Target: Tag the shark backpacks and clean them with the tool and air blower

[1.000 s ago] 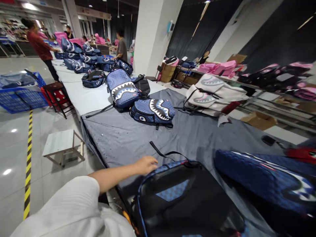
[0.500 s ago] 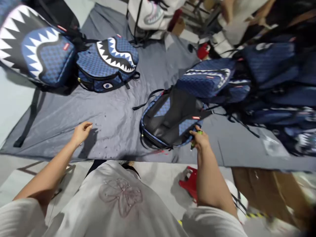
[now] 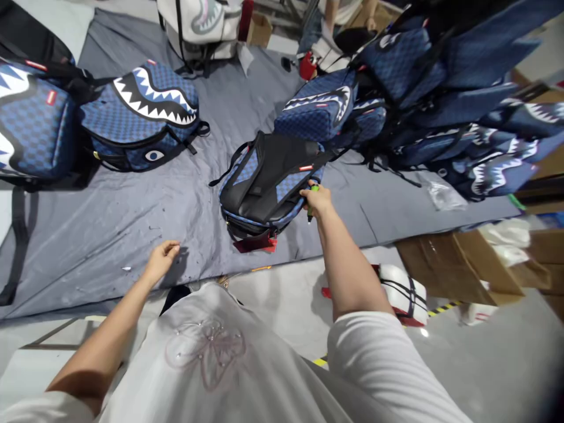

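Note:
A black and blue-checked backpack (image 3: 264, 176) lies on the table with its padded back facing up. A red tag (image 3: 256, 242) hangs at its near end. My right hand (image 3: 318, 201) is at the pack's right edge, closed around a small green-and-black tool (image 3: 311, 210) with a pale tip, its fingertips touching the pack's side. Above the table, left of the pack and apart from it, my left hand (image 3: 164, 258) has its fingers curled together; whether anything small is between them is hidden.
On the left stand two blue-checked shark-mouth backpacks (image 3: 145, 111). A pile of similar bags (image 3: 423, 111) fills the right end of the grey-covered table (image 3: 132, 217). White bags (image 3: 207, 26) stand at the far edge, with another person's hand (image 3: 371, 23) beyond. Cardboard boxes (image 3: 445, 264) sit at lower right.
The view has swung to the right, bringing in more of the bag pile and boxes. The red tag now shows plainly at the backpack's near end. My right hand stays at its edge.

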The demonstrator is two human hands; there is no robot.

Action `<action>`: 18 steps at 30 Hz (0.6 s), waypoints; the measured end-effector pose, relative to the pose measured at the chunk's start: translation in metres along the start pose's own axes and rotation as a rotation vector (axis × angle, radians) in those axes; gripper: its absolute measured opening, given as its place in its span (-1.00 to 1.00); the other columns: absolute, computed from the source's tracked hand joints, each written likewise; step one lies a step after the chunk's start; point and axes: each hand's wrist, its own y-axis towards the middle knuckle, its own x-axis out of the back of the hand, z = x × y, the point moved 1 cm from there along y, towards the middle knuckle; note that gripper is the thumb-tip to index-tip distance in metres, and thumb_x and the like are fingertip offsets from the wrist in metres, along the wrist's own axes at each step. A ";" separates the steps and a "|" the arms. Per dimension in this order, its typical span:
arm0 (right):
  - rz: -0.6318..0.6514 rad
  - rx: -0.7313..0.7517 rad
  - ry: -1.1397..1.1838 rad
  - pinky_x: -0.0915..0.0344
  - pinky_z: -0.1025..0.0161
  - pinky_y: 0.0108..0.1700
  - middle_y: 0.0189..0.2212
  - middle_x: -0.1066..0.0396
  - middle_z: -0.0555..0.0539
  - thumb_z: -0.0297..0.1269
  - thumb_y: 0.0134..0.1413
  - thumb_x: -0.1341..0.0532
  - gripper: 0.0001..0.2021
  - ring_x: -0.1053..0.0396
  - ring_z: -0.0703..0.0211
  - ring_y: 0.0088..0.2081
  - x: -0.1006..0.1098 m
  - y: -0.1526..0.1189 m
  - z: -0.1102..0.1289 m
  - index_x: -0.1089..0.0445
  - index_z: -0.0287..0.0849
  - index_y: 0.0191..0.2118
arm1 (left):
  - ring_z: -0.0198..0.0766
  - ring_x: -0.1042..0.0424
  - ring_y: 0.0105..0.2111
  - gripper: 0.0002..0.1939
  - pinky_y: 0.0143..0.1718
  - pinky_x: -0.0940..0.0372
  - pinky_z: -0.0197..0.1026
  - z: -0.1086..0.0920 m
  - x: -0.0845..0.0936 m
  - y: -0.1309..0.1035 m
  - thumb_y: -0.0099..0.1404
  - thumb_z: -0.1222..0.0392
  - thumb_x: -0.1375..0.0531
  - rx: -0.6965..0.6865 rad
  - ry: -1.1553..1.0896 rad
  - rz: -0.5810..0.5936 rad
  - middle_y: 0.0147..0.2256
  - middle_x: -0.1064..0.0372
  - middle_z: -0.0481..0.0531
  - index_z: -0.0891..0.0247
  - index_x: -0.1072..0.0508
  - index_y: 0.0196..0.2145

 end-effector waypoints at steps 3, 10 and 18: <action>0.050 0.056 -0.007 -0.12 0.45 -0.68 -0.60 -0.24 0.12 -0.56 -0.06 -0.23 -0.33 -0.09 0.39 -0.69 0.002 0.004 0.002 -0.28 -0.32 0.26 | -0.09 -0.51 -0.21 -0.42 -0.04 -0.35 -0.03 -0.024 -0.028 0.005 0.11 -0.27 -0.16 -0.051 -0.007 0.025 -0.20 -0.54 0.16 0.27 -0.48 -0.13; 0.126 0.192 -0.060 -0.18 0.46 -0.62 -0.62 -0.29 0.11 -0.49 -0.10 -0.23 -0.38 -0.17 0.38 -0.68 0.006 0.014 -0.005 -0.37 -0.29 0.18 | -0.09 -0.53 -0.17 -0.48 -0.01 -0.37 -0.01 -0.051 -0.076 -0.002 0.18 -0.19 -0.15 -0.124 0.021 0.035 -0.17 -0.55 0.18 0.29 -0.48 -0.11; 0.166 0.313 -0.116 -0.36 0.37 -0.41 -0.44 -0.46 0.01 -0.40 -0.08 -0.22 -0.38 -0.34 0.29 -0.54 0.009 0.019 -0.025 -0.37 -0.28 0.20 | -0.04 -0.52 -0.12 -0.55 -0.03 -0.38 0.02 -0.074 -0.094 -0.012 0.27 -0.08 -0.11 -0.184 0.155 -0.019 -0.07 -0.51 0.19 0.26 -0.46 -0.03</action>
